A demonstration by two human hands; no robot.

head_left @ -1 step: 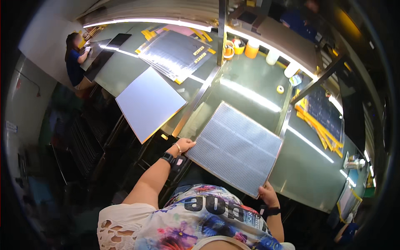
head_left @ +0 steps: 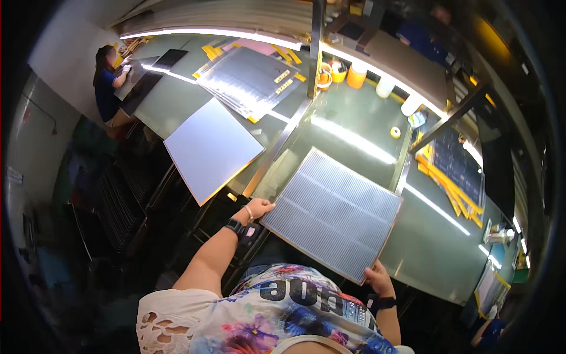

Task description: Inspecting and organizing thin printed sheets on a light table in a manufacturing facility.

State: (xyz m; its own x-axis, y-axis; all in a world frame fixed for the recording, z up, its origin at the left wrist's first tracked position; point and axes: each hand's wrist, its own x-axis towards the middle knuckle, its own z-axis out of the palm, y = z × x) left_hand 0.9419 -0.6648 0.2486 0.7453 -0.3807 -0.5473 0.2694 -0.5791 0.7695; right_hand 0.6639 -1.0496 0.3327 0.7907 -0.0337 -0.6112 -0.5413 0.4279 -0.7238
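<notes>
A flat rectangular panel (head_left: 336, 215) with fine grey-blue stripes and a thin pale edge is tilted across the near side of the table. My left hand (head_left: 259, 207) pinches its left corner between thumb and fingers. At the near right corner, my right hand (head_left: 379, 278) is closed on the same panel. Its underside is hidden, so I cannot tell whether it touches the tabletop. To the left lies a plain pale sheet (head_left: 213, 150) with a yellow lower edge, its front corner jutting past the table edge.
Clear sheets with yellow strips (head_left: 250, 79) lie farther back on the green table (head_left: 342, 115). Several tubs and bottles (head_left: 356, 76) line the rear, and a tape roll (head_left: 395, 133) sits nearby. Metal posts (head_left: 316, 47) rise from the table. A co-worker (head_left: 108, 85) works at far left.
The striped panel appears very slightly lower in the picture. Both hands keep their hold on it.
</notes>
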